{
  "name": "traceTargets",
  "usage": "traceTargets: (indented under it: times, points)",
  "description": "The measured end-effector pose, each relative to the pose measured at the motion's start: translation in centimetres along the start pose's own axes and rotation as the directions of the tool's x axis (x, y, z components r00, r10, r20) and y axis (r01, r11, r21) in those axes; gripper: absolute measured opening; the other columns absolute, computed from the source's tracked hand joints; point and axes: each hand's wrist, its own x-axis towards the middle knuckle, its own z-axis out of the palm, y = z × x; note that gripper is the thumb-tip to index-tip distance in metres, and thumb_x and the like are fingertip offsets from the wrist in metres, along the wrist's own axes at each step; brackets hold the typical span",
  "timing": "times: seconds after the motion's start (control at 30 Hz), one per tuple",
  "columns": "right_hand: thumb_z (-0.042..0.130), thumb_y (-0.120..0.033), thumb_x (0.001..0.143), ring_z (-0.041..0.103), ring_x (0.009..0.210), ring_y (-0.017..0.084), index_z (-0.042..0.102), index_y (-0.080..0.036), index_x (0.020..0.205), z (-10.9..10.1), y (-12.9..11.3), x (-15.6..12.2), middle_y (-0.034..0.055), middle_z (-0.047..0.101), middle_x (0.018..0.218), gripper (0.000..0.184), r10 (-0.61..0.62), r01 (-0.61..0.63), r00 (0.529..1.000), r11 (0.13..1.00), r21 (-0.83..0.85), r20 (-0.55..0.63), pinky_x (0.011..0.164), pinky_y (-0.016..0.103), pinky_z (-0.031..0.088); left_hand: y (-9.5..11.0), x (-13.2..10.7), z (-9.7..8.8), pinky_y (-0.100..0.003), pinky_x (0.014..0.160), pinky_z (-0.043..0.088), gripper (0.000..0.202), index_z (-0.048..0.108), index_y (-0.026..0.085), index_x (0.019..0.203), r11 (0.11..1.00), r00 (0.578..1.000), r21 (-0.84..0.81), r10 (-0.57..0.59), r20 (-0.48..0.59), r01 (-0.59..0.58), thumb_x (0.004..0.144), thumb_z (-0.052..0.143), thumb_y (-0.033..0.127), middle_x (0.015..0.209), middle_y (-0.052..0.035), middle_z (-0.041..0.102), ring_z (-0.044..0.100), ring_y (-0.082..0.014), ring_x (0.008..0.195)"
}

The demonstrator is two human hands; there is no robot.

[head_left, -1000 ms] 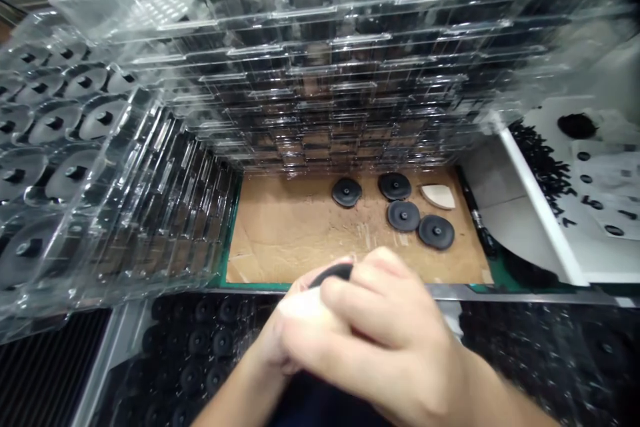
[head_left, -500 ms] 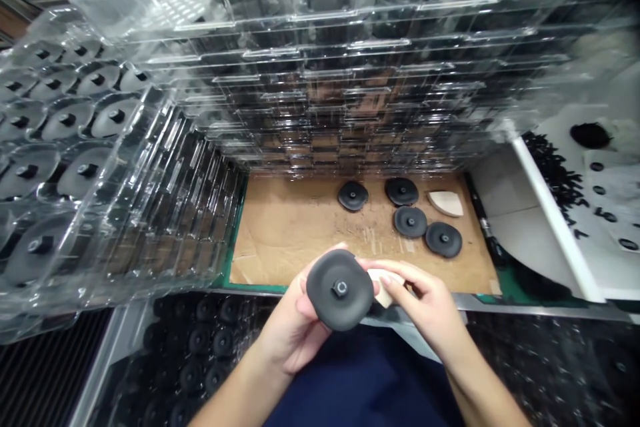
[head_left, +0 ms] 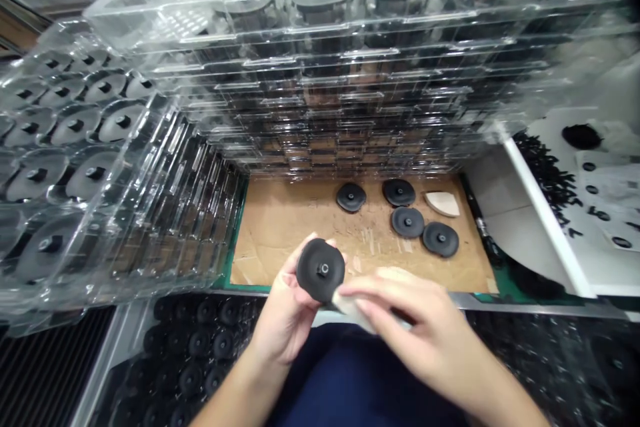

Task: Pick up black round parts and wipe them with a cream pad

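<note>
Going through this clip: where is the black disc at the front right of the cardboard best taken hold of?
Probably by its rounded rim, with the fingers coming from the near side. The black disc lies flat on the cardboard, centre stud up. Open cardboard lies before it, while another disc sits close on its far left.

A factory workstation; stacked clear plastic trays [head_left: 325, 60] of black discs [head_left: 93, 173]; cardboard-covered bench [head_left: 285, 227]
</note>
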Motion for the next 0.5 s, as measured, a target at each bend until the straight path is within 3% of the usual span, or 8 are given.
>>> traceTargets:
  times: [0.13, 0.2, 0.27, 0.33, 0.4, 0.5]
  points:
    - [0.053, -0.028, 0.091, 0.071, 0.083, 0.019, 0.071, -0.021, 0.098, -0.3, 3.9, -2.3, 0.0053, 0.075, 0.094, 0.021, 0.275, -0.275, 0.957, 0.961, 0.010, -0.096, 0.065, 0.026, 0.056, 0.4, 0.0, 0.0, -0.025, 0.084, 0.052, 0.063, 0.069, 0.028, 0.104, 1.000, 0.999, -0.029, -0.007, 0.032, 0.008, 0.045, 0.091, 0.032, 0.107, -0.0001, 0.071, 0.069, -0.0183, 0.090]
    - [0.054, -0.031, 0.091, 0.070, 0.090, 0.021, 0.071, -0.023, 0.098, -0.4, 4.2, -2.8, 0.0047, 0.074, 0.100, 0.021, 0.362, -0.357, 0.918, 0.932, 0.057, -0.165, 0.069, 0.027, 0.057, 0.2, 0.0, 0.4, -0.024, 0.085, 0.052, 0.063, 0.069, 0.029, 0.104, 0.999, 0.999, -0.029, -0.016, 0.033, 0.017, 0.045, 0.091, 0.031, 0.107, 0.0004, 0.071, 0.069, -0.0184, 0.092]
    - [0.056, -0.030, 0.090, 0.069, 0.092, 0.020, 0.071, -0.025, 0.099, -0.5, 3.2, -2.7, 0.0023, 0.074, 0.102, 0.018, 0.366, -0.361, 0.897, 0.930, 0.069, -0.249, 0.071, 0.027, 0.056, -0.1, -0.1, 0.7, -0.025, 0.087, 0.051, 0.064, 0.069, 0.028, 0.106, 0.999, 0.999, -0.027, -0.021, 0.037, 0.022, 0.046, 0.091, 0.033, 0.109, -0.0009, 0.071, 0.068, -0.0194, 0.096]
    - [0.056, -0.027, 0.090, 0.068, 0.093, 0.018, 0.069, -0.027, 0.103, -0.7, 1.3, -1.9, 0.0008, 0.073, 0.106, 0.018, 0.284, -0.290, 0.892, 0.956, 0.035, -0.351, 0.072, 0.026, 0.055, -0.4, -0.2, 1.1, -0.025, 0.087, 0.051, 0.065, 0.068, 0.027, 0.108, 0.999, 0.998, -0.017, -0.026, 0.057, 0.027, 0.047, 0.090, 0.034, 0.109, -0.0015, 0.071, 0.067, -0.0189, 0.095]
    - [0.054, -0.022, 0.091, 0.067, 0.093, 0.018, 0.066, -0.025, 0.110, -0.6, -0.6, -0.8, 0.0024, 0.072, 0.107, 0.023, 0.098, -0.129, 0.918, 0.990, -0.055, -0.385, 0.075, 0.027, 0.054, -0.6, -0.4, 1.2, -0.024, 0.087, 0.051, 0.063, 0.067, 0.026, 0.109, 1.000, 0.996, 0.009, -0.029, 0.079, 0.028, 0.051, 0.089, 0.032, 0.104, -0.0012, 0.072, 0.067, -0.0172, 0.092]
    - [0.046, -0.016, 0.093, 0.066, 0.085, 0.019, 0.061, -0.015, 0.115, -0.1, -2.3, 0.6, 0.0076, 0.073, 0.098, 0.028, -0.172, 0.140, 0.953, 0.980, -0.143, -0.248, 0.075, 0.033, 0.052, -0.5, -0.5, 1.0, -0.030, 0.095, 0.048, 0.054, 0.065, 0.024, 0.114, 0.998, 0.996, 0.039, -0.044, 0.083, 0.041, 0.063, 0.083, 0.033, 0.107, -0.0041, 0.072, 0.066, -0.0197, 0.098]
